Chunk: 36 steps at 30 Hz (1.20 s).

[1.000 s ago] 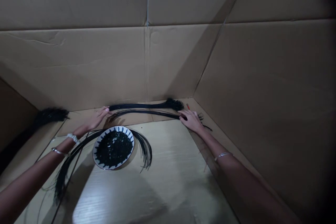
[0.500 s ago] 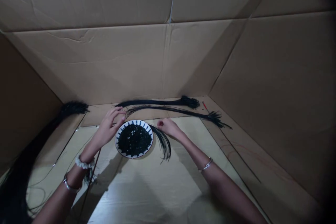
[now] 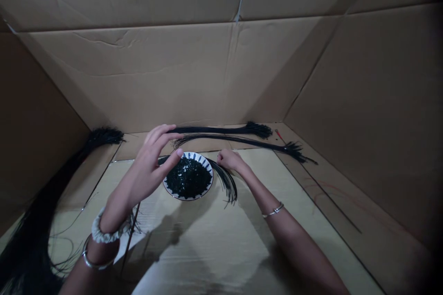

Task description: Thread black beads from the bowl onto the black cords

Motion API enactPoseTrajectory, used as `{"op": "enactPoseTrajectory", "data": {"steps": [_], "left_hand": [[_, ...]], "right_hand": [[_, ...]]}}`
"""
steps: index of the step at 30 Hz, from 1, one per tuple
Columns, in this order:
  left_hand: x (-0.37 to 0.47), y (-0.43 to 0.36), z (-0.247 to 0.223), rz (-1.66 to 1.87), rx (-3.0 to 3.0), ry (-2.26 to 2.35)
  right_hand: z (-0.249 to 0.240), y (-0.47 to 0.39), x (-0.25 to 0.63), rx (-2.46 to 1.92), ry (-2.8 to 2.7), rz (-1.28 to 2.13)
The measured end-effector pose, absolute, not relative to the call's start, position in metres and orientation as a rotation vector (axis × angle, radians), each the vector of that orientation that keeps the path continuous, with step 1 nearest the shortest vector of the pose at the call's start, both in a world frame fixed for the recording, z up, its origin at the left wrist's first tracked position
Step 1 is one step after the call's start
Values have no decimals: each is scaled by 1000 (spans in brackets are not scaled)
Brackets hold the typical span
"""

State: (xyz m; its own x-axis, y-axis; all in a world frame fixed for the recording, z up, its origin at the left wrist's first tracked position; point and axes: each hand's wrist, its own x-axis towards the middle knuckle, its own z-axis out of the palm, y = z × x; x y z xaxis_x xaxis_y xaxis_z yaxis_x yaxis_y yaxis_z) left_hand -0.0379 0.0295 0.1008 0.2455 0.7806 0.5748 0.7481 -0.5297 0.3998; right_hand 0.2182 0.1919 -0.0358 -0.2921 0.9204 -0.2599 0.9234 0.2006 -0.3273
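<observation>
A white plate (image 3: 204, 159) with a blue-marked rim holds a heap of small black pieces (image 3: 190, 178). My left hand (image 3: 148, 166) is raised over the plate's left edge, fingers spread, with nothing seen in it. Just right of the plate, my right hand (image 3: 231, 160) is closed; whatever its fingers may hold is hidden or too thin to see. Below that hand, a short fan of black strands (image 3: 228, 184) curves out from behind the plate. Two long black strand bundles, a rear one (image 3: 214, 130) and a nearer one (image 3: 242, 141), lie beyond both hands.
A large, thick black strand bundle (image 3: 38, 221) runs along the left side, with loose strands by it. Cardboard walls (image 3: 166, 73) enclose the back and sides. A small red-tipped item (image 3: 278, 134) lies in the back right corner. A thin dark stick (image 3: 334, 198) is on the right.
My left hand has risen toward the camera and spread its fingers over the plate's edge. My right hand stays closed beside the strands. The whole view has shifted slightly.
</observation>
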Motion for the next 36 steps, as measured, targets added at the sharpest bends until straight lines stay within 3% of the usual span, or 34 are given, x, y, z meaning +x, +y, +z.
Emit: {"op": "enactPoseTrajectory", "data": {"steps": [8, 19, 26, 32, 34, 36], "left_hand": [[-37, 15, 105, 1138, 2477, 1502], [-18, 29, 89, 940, 2793, 1205], [1, 34, 74, 848, 3006, 1015], [3, 30, 76, 954, 3034, 851], [1, 27, 80, 977, 2985, 894], [-3, 25, 84, 1002, 2938, 977]], "right_hand": [[-27, 200, 222, 1866, 2572, -1068], [13, 174, 191, 1489, 2518, -2345], [29, 136, 168, 1163, 2298, -2750], [33, 123, 164, 999, 2222, -2799], [38, 125, 167, 1017, 2422, -2559], [42, 129, 173, 1259, 2726, -1923]]}}
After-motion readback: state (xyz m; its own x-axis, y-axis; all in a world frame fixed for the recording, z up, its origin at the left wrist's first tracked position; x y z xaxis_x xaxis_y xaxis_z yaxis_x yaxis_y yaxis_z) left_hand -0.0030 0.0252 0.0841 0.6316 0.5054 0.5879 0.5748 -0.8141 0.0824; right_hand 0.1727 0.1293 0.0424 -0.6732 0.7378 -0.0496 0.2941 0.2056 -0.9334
